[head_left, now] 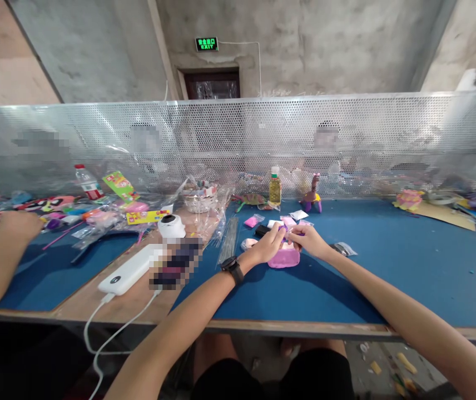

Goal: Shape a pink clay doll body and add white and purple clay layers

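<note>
My left hand (269, 246), below a black wristwatch (232, 270), has its fingers closed on a small purple piece of modelling clay (283, 228). The fingertips of my right hand (307, 240) meet it from the other side and pinch the same piece. Its exact shape is mostly covered by the fingers. Just under both hands is a pink plastic tray (283, 258) on the blue table mat. Behind them lie small clay packets, among them a bright pink one (251, 221) and a white one (299, 214). A black object (262, 230) lies beside my left hand.
Thin metal wires (228, 241) lie left of my hands. A bottle of yellow liquid (275, 188) and a clay animal figure (313, 195) stand behind. Further left are a white power bank (132, 270), a phone (176, 264) and a co-worker's hand (15, 228).
</note>
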Demonstrator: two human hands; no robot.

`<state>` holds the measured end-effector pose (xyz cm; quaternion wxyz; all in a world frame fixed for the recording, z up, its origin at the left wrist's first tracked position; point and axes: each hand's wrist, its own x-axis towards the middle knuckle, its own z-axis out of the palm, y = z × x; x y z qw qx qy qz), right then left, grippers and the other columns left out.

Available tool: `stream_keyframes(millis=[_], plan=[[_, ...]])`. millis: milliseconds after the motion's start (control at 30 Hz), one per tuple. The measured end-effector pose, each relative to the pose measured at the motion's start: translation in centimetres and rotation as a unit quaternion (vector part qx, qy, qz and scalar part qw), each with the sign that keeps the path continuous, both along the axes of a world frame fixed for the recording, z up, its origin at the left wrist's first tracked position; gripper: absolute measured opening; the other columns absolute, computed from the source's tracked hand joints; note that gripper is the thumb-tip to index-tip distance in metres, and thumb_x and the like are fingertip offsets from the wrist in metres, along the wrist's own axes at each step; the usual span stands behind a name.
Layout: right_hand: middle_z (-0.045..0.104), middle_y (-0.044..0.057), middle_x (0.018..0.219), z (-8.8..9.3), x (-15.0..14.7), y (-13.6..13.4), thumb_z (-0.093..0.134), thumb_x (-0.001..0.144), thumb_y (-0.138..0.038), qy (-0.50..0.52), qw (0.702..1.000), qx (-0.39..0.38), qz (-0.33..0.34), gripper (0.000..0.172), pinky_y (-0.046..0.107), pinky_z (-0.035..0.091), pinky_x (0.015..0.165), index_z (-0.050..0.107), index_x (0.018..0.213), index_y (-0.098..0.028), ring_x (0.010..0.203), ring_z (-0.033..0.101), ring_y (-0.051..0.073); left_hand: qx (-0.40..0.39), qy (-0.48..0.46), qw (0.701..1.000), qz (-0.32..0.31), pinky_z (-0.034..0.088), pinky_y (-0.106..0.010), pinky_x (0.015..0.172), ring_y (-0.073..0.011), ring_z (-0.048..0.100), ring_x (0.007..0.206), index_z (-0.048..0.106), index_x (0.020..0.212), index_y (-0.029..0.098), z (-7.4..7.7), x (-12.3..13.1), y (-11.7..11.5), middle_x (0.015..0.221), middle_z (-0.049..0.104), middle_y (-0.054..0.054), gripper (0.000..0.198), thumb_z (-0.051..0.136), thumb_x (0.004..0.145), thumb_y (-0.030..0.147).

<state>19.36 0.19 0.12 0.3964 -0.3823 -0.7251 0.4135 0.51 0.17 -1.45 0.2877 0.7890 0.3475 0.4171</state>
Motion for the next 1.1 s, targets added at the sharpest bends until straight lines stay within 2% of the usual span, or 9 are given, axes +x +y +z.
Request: stream_keyframes(millis=[200, 400, 500, 567, 667, 733, 867, 967, 1100], plan=[[0.057, -0.003, 0.051, 0.3, -0.4, -0.4, 0.063, 0.086, -0.061, -0.003, 1.0, 0.026, 0.016, 0.044, 0.023, 0.043, 0.043, 0.053, 0.07, -0.021, 0.042, 0.054, 0.012, 0.003, 0.026, 1.0, -0.003, 0.045, -0.028, 0.064, -0.0153, 0.053, 0.064, 0.05, 0.096, 0.021, 0.3, -0.3, 0.8, 0.072, 0.054, 0.0, 0.037, 0.03, 0.104, 0.05], [0.053, -0.006, 0.047, 0.5, -0.3, -0.2, 0.054, 0.092, -0.061, 0.019, 0.999, 0.045, 0.009, 0.043, 0.022, 0.041, 0.042, 0.048, 0.076, -0.022, 0.04, 0.05, 0.011, 0.034, 0.063, 0.996, 0.045, 0.042, -0.029, 0.063, -0.0169, 0.054, 0.063, 0.049, 0.09, 0.02, 1.3, -0.9, 1.8, 0.071, 0.055, -0.001, 0.036, 0.03, 0.104, 0.047], [0.05, -0.007, 0.047, 0.6, 0.8, 0.8, 0.051, 0.092, -0.064, 0.049, 0.997, 0.048, -0.029, 0.044, 0.022, 0.038, 0.041, 0.048, 0.079, -0.022, 0.038, 0.048, 0.01, 0.046, 0.049, 0.995, 0.08, 0.042, -0.029, 0.065, -0.0177, 0.056, 0.065, 0.05, 0.089, 0.02, 1.4, -1.9, 2.3, 0.072, 0.057, -0.002, 0.037, 0.03, 0.104, 0.046], [0.051, -0.007, 0.05, 0.6, 1.8, 1.7, 0.05, 0.092, -0.065, 0.099, 0.989, 0.056, -0.09, 0.045, 0.021, 0.036, 0.039, 0.048, 0.079, -0.022, 0.038, 0.047, 0.009, 0.064, 0.036, 0.99, 0.118, 0.041, -0.029, 0.067, -0.018, 0.057, 0.069, 0.05, 0.087, 0.02, 1.6, -3.1, 2.7, 0.074, 0.059, -0.003, 0.035, 0.032, 0.104, 0.043], [0.065, -0.002, 0.074, 0.7, 3.2, 3.0, 0.058, 0.084, -0.066, 0.178, 0.974, 0.021, -0.14, 0.045, 0.021, 0.037, 0.038, 0.051, 0.086, -0.022, 0.041, 0.049, 0.007, 0.062, 0.042, 0.981, 0.18, 0.037, -0.027, 0.063, -0.017, 0.055, 0.064, 0.052, 0.086, 0.02, 1.8, -5.0, 3.5, 0.068, 0.056, -0.001, 0.032, 0.036, 0.103, 0.042], [0.067, -0.001, 0.082, 0.5, 3.4, 3.3, 0.063, 0.079, -0.066, 0.194, 0.97, -0.017, -0.144, 0.046, 0.022, 0.039, 0.039, 0.054, 0.091, -0.022, 0.043, 0.05, 0.007, 0.058, 0.048, 0.978, 0.197, 0.035, -0.026, 0.061, -0.0164, 0.054, 0.062, 0.054, 0.089, 0.02, 1.9, -5.7, 3.7, 0.067, 0.057, 0.0, 0.031, 0.038, 0.103, 0.042], [0.058, -0.004, 0.062, 0.2, 2.2, 2.6, 0.063, 0.078, -0.068, 0.151, 0.98, -0.072, -0.105, 0.049, 0.021, 0.038, 0.039, 0.055, 0.078, -0.02, 0.041, 0.047, 0.008, 0.068, 0.073, 0.983, 0.157, 0.036, -0.025, 0.062, -0.0171, 0.058, 0.067, 0.057, 0.094, 0.019, 1.8, -5.2, 3.2, 0.073, 0.063, -0.001, 0.028, 0.041, 0.101, 0.042], [0.051, -0.005, 0.052, 0.1, 1.2, 1.8, 0.06, 0.079, -0.073, 0.129, 0.985, -0.081, -0.078, 0.054, 0.021, 0.034, 0.037, 0.054, 0.073, -0.02, 0.039, 0.045, 0.009, 0.087, 0.11, 0.982, 0.129, 0.039, -0.026, 0.065, -0.0188, 0.061, 0.071, 0.057, 0.096, 0.019, 1.6, -4.1, 2.4, 0.078, 0.066, -0.004, 0.029, 0.04, 0.102, 0.042], [0.04, -0.005, 0.038, 0.2, 1.1, 1.3, 0.049, 0.083, -0.078, 0.107, 0.985, -0.076, -0.108, 0.061, 0.023, 0.025, 0.035, 0.046, 0.061, -0.022, 0.032, 0.035, 0.009, 0.154, 0.203, 0.956, 0.147, 0.041, -0.029, 0.068, -0.0229, 0.064, 0.078, 0.059, 0.104, 0.02, 1.7, -3.3, 1.4, 0.087, 0.069, -0.009, 0.027, 0.042, 0.101, 0.04]])
